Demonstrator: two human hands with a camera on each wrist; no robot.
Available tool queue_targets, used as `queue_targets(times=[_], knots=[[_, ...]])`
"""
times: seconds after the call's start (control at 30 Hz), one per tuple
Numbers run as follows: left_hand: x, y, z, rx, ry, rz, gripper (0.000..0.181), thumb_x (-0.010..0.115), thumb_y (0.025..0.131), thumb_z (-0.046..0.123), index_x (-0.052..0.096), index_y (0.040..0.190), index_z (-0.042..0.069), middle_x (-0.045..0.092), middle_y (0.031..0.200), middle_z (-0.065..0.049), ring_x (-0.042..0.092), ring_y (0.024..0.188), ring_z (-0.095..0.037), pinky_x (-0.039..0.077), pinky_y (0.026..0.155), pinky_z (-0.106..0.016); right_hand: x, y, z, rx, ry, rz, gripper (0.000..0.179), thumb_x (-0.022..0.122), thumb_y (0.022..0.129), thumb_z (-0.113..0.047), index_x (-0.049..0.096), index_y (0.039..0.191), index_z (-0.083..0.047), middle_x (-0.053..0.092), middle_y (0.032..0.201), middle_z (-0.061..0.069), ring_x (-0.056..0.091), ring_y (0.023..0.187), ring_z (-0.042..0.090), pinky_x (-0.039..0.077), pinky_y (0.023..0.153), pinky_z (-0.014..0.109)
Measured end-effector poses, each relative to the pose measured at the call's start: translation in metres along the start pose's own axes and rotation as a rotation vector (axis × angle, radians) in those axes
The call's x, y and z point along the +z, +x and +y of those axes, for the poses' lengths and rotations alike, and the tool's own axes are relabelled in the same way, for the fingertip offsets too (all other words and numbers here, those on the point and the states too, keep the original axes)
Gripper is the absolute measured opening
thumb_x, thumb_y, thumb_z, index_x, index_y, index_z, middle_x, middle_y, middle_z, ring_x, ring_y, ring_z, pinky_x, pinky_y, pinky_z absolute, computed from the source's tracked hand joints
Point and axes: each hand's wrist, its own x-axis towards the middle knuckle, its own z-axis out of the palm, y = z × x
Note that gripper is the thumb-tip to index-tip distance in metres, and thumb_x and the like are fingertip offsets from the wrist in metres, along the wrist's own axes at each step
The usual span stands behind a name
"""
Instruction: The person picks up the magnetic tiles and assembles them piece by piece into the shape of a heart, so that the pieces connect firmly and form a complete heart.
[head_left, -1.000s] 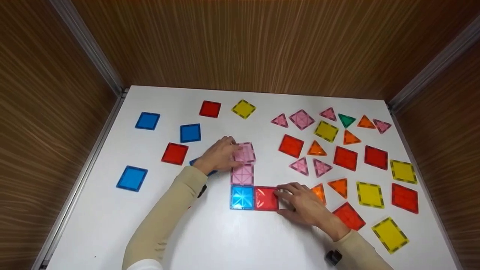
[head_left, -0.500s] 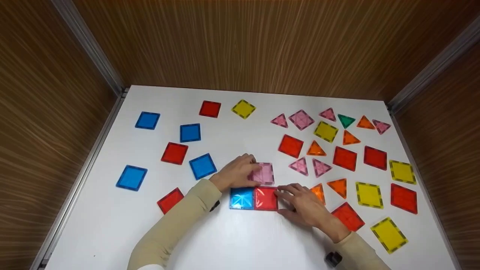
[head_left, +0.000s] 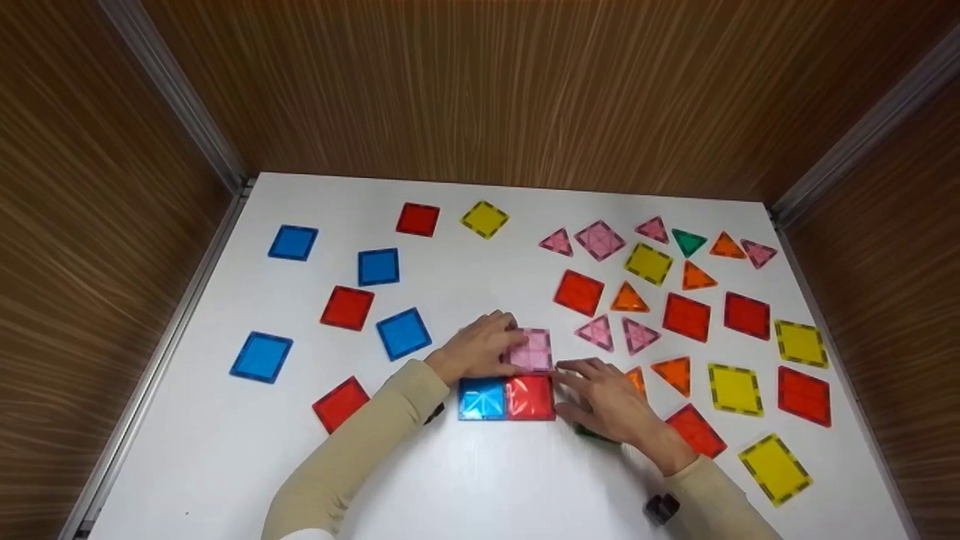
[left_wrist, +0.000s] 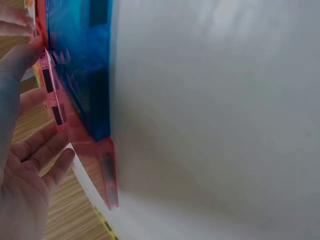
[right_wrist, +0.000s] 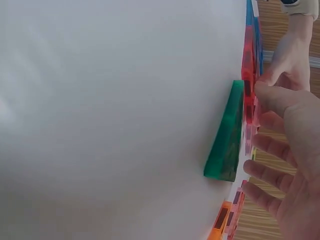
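A blue square magnetic tile (head_left: 482, 400) and a red square tile (head_left: 529, 397) lie edge to edge at the table's middle. My left hand (head_left: 482, 346) pinches a pink square tile (head_left: 531, 349) behind the red one. In the left wrist view another pink tile (left_wrist: 106, 172) lies flat against the blue tile; in the head view my hand covers it. My right hand (head_left: 611, 401) is at the red tile's right edge, fingers loosely extended. A green tile (right_wrist: 225, 135) lies on the table below that hand, mostly hidden in the head view.
Blue, red and yellow squares are spread at the left and back, such as a blue tile (head_left: 403, 334). At the right lie several squares and triangles, among them a yellow tile (head_left: 735, 389) and an orange triangle (head_left: 672, 374). Wood-grain walls (head_left: 480, 90) enclose the table.
My left hand has carried the pink tile right and nearer, from behind the first pink tile to behind the red one. My right hand has barely moved; a green edge now shows beneath it.
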Motion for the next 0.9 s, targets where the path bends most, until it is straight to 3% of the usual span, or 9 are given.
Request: queue_targets(times=[0.23, 0.47, 0.67, 0.9], knots=[[0.002, -0.013, -0.004, -0.015, 0.001, 0.035, 0.065, 0.067, 0.099, 0.057, 0.059, 0.15, 0.018, 0.057, 0.14, -0.008, 0.054, 0.128, -0.021, 0.052, 0.113, -0.034, -0.002, 0.02, 0.0, 0.013, 0.009, -0.03, 0.053, 0.074, 0.098, -0.043, 0.063, 0.147, -0.025, 0.061, 0.152, 0.003, 0.057, 0.14, 0.029, 0.053, 0.112, 0.057], [0.0, -0.052, -0.014, -0.086, -0.04, 0.061, 0.068, 0.069, 0.099, 0.053, 0.052, 0.154, 0.017, 0.05, 0.154, -0.009, 0.047, 0.142, -0.025, 0.046, 0.121, -0.044, -0.001, 0.031, 0.001, 0.004, 0.029, -0.06, 0.055, 0.073, 0.098, -0.046, 0.063, 0.147, -0.023, 0.057, 0.157, 0.006, 0.052, 0.144, 0.034, 0.047, 0.115, 0.064], [0.003, -0.08, -0.021, -0.133, -0.024, 0.034, 0.076, 0.069, 0.098, 0.055, 0.046, 0.16, 0.018, 0.041, 0.165, -0.011, 0.039, 0.153, -0.029, 0.039, 0.126, -0.053, -0.001, 0.033, 0.001, 0.013, 0.037, -0.065, 0.055, 0.073, 0.097, -0.05, 0.064, 0.145, -0.024, 0.057, 0.157, 0.006, 0.052, 0.144, 0.035, 0.045, 0.116, 0.067], [0.003, -0.083, -0.028, -0.142, -0.049, 0.032, 0.076, 0.069, 0.098, 0.055, 0.045, 0.161, 0.02, 0.039, 0.167, -0.01, 0.036, 0.156, -0.03, 0.037, 0.127, -0.056, -0.001, 0.038, -0.001, 0.031, 0.045, -0.08, 0.055, 0.074, 0.097, -0.049, 0.065, 0.144, -0.023, 0.056, 0.157, 0.007, 0.05, 0.146, 0.035, 0.042, 0.118, 0.067]])
